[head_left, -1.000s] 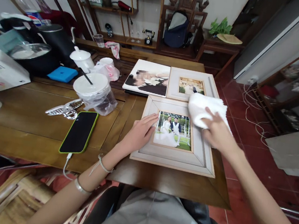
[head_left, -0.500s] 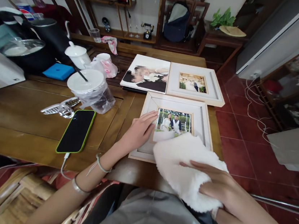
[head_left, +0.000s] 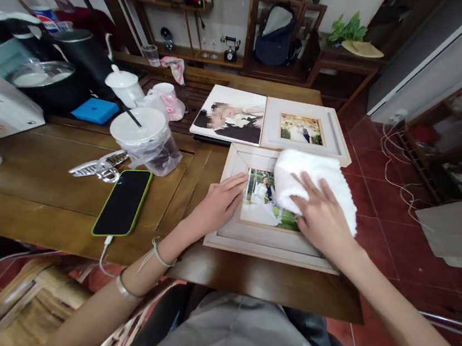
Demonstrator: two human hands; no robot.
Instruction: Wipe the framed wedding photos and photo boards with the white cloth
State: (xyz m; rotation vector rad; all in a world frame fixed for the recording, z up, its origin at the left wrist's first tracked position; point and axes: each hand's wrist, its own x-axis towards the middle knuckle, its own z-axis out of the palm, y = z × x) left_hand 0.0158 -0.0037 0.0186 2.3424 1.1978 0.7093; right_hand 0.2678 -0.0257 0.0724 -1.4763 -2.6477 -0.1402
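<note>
Stretching away right of the right hand: red tiled floor. Below that hand, brown wooden counter, slightly glossy; things could slide. Flat on it beneath both hands, pale picture frame, looks stiff, likely light; glazing, if any, would be fragile, cannot tell. Best hold: opposite outer edges. Left hand lies open on its left side, fingers together, gripping nothing. White cloth under the right hand, over the frame's upper right: soft, probably near weightless, easily pinched at a fold. Right hand: fingers spread on top, unclenched.
</note>
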